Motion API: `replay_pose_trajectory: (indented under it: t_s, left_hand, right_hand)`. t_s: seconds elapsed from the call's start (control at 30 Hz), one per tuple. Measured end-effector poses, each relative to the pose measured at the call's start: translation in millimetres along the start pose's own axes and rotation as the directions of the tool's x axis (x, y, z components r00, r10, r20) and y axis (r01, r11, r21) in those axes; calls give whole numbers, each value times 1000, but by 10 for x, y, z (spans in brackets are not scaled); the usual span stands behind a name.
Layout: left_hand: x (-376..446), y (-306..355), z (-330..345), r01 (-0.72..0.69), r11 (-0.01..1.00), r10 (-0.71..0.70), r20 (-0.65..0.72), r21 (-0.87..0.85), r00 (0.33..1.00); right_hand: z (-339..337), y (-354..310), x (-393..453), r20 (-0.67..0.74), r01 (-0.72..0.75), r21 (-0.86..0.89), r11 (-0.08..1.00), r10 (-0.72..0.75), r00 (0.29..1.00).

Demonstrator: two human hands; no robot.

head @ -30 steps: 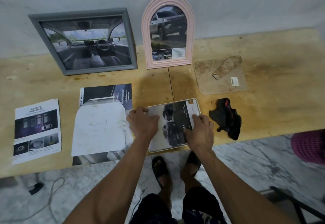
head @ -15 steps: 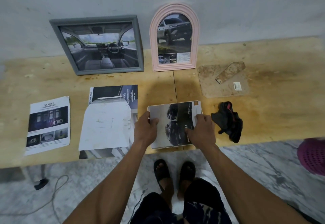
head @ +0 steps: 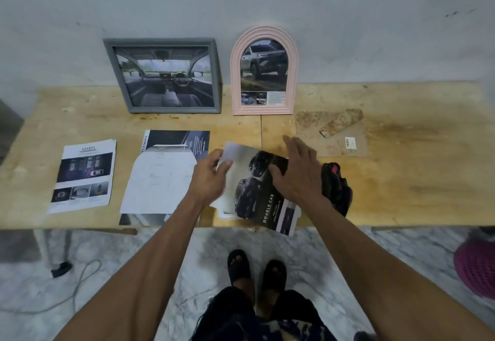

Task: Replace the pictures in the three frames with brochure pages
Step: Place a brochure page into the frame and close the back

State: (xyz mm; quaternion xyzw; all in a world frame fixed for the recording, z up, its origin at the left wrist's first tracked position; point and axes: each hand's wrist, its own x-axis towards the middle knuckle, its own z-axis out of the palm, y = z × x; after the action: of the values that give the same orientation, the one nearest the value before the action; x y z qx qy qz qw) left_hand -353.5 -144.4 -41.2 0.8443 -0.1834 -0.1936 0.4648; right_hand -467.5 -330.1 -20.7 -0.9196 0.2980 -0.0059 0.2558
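1. Since half a second ago the brochure page point(head: 257, 188) has come up off the white frame point(head: 223, 213) and turned askew; then it lay square in the frame under both hands.
2. The left hand point(head: 210, 177) has its grip pinched on the page's upper left corner, thumb on top.
3. The right hand point(head: 297, 172) lies on the page's right side, grip apart, fingers straight and spread.
4. The page shows dark trucks and the words "DOUBLE CAB"; its lower corner overhangs the bench point(head: 401, 180) front edge.
5. Only a white corner of the frame shows, beneath the page near the bench edge.
6. The grey frame point(head: 163, 75) and the pink arched frame point(head: 263, 71) lean on the wall, each with a car picture.
7. A safety leaflet point(head: 83, 174) and another brochure sheet point(head: 163, 174) lie to the left; a black cloth point(head: 337, 188) lies just beside the right wrist.
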Motion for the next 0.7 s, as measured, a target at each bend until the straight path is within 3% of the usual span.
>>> replay_pose_trajectory:
  t_s: [0.1, 0.2, 0.3, 0.37, 0.43, 0.57, 0.7]
  left_hand:
    - [-19, 139, -247, -35, 999, 36, 19, -18, 999]
    - [-83, 154, -566, 162, 986, -164, -42, -32, 986]
    - [-198, 38, -931, 367, 905, -391, -77, -216, 917]
    - [-289, -43, -1124, 451, 817, -486, -9, -359, 874]
    - [-335, -191, -1248, 484, 784, -514, 29, -389, 857]
    - [-268, -573, -1468, 475, 818, -528, -96, -324, 844]
    - [-146, -946, -1711, 503, 853, -519, -129, -137, 845]
  right_hand:
    - [-95, -221, 123, 164, 95, 29, 995, -98, 982]
    - [-47, -447, 107, 189, 64, 267, 962, -118, 975]
    - [44, -634, 23, 102, -26, 429, 903, -19, 995]
    - [151, -798, -13, 150, -148, 571, 807, 75, 986]
    - [325, -1025, -53, 244, -292, 657, 695, 170, 955]
    - [758, -1486, -82, 345, -454, 638, 622, 296, 891]
    - [1123, -1793, -101, 373, -482, 505, 716, 322, 870]
